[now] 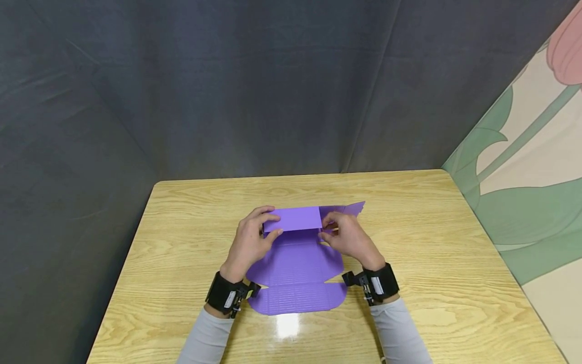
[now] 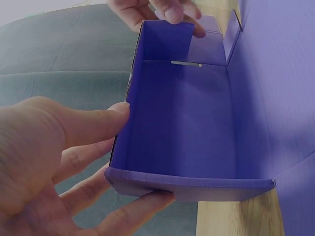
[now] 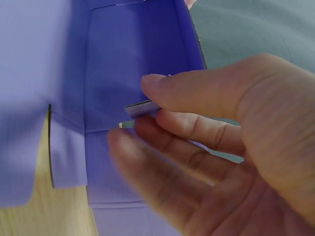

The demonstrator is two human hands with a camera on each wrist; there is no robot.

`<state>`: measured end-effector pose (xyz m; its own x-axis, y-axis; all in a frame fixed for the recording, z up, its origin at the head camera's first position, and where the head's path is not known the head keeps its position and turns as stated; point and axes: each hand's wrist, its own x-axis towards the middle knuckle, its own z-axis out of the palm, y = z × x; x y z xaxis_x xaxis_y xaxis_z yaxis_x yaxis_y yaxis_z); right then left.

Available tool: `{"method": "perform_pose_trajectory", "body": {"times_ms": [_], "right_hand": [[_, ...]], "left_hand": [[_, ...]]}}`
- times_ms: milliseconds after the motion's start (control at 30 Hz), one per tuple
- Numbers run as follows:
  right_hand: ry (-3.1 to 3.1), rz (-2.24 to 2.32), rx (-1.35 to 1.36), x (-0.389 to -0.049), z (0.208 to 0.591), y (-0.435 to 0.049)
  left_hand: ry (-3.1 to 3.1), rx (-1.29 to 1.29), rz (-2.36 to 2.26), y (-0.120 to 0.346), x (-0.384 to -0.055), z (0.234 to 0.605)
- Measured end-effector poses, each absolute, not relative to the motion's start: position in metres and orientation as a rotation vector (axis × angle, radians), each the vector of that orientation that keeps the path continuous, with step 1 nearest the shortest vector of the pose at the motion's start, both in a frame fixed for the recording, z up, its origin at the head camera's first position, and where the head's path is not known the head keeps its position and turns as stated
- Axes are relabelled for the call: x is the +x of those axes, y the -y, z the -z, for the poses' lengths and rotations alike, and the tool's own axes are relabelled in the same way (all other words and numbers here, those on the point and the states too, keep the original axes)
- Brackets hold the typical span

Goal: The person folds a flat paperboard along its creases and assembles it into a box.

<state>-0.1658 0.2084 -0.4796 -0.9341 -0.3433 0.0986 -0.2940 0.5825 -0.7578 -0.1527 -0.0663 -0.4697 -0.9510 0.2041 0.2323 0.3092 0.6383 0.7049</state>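
A purple cardboard box [image 1: 295, 265], partly folded, lies on the table with its lid panel flat toward the person and its far side folded up. My left hand [image 1: 249, 240] grips the left end of the raised side. In the left wrist view its thumb lies on the wall edge [image 2: 123, 128], with the fingers around the outside. My right hand [image 1: 350, 236] is at the right end, where a side flap [image 1: 352, 208] sticks outward. In the right wrist view, thumb and fingers pinch a small cardboard flap [image 3: 140, 108] near a slot [image 3: 126, 125] in the box.
The wood-grain table [image 1: 182, 242] extends around the box on all sides. A dark grey cloth [image 1: 254, 101] hangs behind and to the left. At the right is a floral cloth [image 1: 536, 217]. Both wrists wear black camera straps [image 1: 382, 281].
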Motion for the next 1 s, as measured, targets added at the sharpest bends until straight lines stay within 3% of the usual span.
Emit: {"method": "perform_pose_trajectory", "body": {"times_ms": [1000], "right_hand": [[-2.654,1.360,-0.219,-0.171,0.491,-0.210]], "left_hand": [[2.714,-0.437,1.220,0.066,-0.153,0.470]]}}
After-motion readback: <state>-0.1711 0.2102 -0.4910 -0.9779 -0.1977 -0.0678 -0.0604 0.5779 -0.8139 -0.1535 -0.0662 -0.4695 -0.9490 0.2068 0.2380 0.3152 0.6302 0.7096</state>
